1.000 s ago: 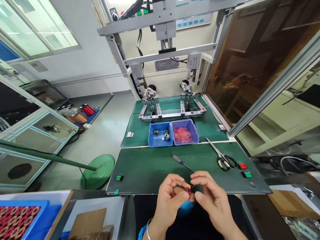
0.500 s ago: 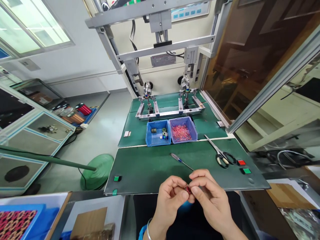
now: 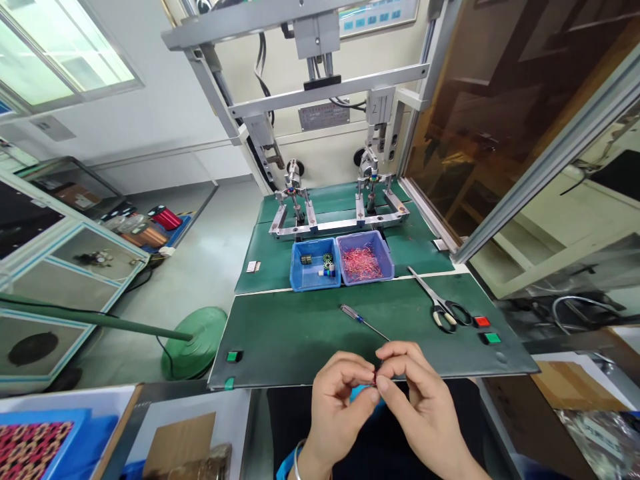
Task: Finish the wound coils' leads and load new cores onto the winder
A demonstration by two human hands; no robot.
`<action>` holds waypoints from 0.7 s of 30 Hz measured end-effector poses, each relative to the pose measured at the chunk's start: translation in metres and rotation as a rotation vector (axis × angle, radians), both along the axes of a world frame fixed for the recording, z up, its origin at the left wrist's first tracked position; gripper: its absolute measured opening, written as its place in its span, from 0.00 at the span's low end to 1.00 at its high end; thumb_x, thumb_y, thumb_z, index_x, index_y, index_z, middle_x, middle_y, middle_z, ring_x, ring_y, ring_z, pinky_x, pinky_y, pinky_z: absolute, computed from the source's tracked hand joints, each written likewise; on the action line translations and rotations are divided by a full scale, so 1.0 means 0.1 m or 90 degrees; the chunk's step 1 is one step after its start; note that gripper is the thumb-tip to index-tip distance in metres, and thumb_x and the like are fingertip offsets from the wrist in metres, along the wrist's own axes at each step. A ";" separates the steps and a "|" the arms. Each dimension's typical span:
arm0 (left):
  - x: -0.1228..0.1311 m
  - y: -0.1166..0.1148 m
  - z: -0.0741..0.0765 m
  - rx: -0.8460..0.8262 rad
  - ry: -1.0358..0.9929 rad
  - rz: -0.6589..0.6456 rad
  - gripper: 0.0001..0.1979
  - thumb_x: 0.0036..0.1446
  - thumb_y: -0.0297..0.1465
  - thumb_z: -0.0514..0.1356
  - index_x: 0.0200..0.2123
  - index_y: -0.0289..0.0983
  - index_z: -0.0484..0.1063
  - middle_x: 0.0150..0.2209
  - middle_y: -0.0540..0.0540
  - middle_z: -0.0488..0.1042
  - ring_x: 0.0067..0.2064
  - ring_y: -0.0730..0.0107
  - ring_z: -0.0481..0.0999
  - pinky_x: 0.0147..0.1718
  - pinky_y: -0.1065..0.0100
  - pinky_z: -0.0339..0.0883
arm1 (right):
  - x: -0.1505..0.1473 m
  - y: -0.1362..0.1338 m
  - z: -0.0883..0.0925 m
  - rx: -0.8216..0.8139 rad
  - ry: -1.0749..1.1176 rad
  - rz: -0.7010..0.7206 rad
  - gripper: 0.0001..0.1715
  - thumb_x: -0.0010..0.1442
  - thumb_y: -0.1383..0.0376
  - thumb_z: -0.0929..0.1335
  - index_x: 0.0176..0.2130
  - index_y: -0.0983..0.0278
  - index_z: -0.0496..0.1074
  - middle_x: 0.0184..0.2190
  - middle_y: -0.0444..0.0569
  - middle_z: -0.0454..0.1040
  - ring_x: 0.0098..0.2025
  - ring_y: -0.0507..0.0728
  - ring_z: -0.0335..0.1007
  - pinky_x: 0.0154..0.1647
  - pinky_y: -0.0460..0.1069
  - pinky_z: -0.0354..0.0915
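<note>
My left hand and my right hand meet at the front edge of the green bench. Between their fingertips is a small dark-red wire-wound part, mostly hidden by the fingers. Both hands are closed in a pinch around it. Just beyond the right fingertips lies a screwdriver with a clear and blue handle, its shaft pointing toward that hand. Scissors with black and cream handles rest farther to the right.
A blue bin holds several small parts; the purple bin beside it holds red wire scraps. Behind them stands a metal fixture. Green and red buttons sit on the bench. A blue tray of red-and-black parts is at lower left.
The small part has turned between my fingers and shows less of its face now. My fingertips have shifted slightly, and the camera view has moved a little.
</note>
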State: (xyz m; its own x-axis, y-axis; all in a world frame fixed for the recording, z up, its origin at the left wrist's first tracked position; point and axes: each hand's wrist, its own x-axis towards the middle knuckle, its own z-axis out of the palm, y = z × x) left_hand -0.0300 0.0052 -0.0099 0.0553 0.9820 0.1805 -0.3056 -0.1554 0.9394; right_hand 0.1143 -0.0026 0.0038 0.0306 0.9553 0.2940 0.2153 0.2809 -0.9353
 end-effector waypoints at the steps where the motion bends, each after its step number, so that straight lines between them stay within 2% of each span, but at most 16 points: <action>1: 0.00 0.00 0.00 0.000 -0.001 -0.003 0.06 0.52 0.27 0.70 0.35 0.42 0.81 0.36 0.48 0.77 0.35 0.74 0.77 0.35 0.75 0.73 | 0.00 0.00 0.01 -0.007 0.000 0.004 0.06 0.64 0.65 0.69 0.33 0.58 0.73 0.39 0.48 0.71 0.44 0.57 0.69 0.44 0.49 0.66; 5: 0.00 0.01 -0.04 -0.053 -0.054 -0.012 0.04 0.52 0.27 0.70 0.32 0.40 0.79 0.34 0.48 0.78 0.35 0.75 0.77 0.33 0.77 0.71 | 0.01 0.01 0.03 -0.070 0.068 0.056 0.09 0.65 0.61 0.68 0.32 0.59 0.73 0.41 0.49 0.70 0.44 0.57 0.69 0.43 0.49 0.67; 9: 0.04 0.02 -0.03 -0.136 -0.145 -0.053 0.05 0.52 0.29 0.71 0.30 0.37 0.78 0.32 0.49 0.78 0.31 0.75 0.77 0.31 0.74 0.73 | 0.02 0.01 0.02 -0.145 0.205 0.116 0.15 0.64 0.55 0.69 0.30 0.61 0.73 0.41 0.50 0.67 0.35 0.54 0.67 0.34 0.48 0.68; 12: 0.06 0.02 0.01 -0.183 -0.181 -0.071 0.07 0.50 0.30 0.72 0.31 0.37 0.77 0.31 0.50 0.77 0.28 0.75 0.78 0.28 0.73 0.75 | 0.04 0.02 0.00 -0.162 0.228 0.122 0.17 0.64 0.54 0.69 0.29 0.62 0.73 0.40 0.51 0.66 0.32 0.53 0.65 0.30 0.47 0.67; 17: 0.07 0.02 0.05 -0.225 -0.195 -0.057 0.10 0.47 0.32 0.74 0.30 0.36 0.77 0.31 0.50 0.77 0.27 0.73 0.79 0.25 0.74 0.75 | 0.05 0.03 0.00 -0.166 0.211 0.119 0.19 0.65 0.53 0.68 0.29 0.63 0.72 0.40 0.53 0.67 0.35 0.56 0.66 0.32 0.48 0.67; 21: 0.07 0.01 0.05 -0.206 -0.180 -0.080 0.09 0.49 0.32 0.73 0.31 0.37 0.77 0.29 0.51 0.77 0.27 0.75 0.77 0.28 0.74 0.73 | 0.04 0.02 0.00 -0.204 0.321 0.154 0.18 0.62 0.52 0.71 0.29 0.63 0.73 0.41 0.51 0.65 0.33 0.53 0.65 0.32 0.48 0.68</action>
State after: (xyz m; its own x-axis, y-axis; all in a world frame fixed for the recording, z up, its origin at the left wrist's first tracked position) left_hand -0.0228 0.0064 -0.0053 0.1709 0.9791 -0.1105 -0.5552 0.1883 0.8101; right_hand 0.1179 -0.0004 0.0036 -0.1363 0.9907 -0.0020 -0.3074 -0.0443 -0.9506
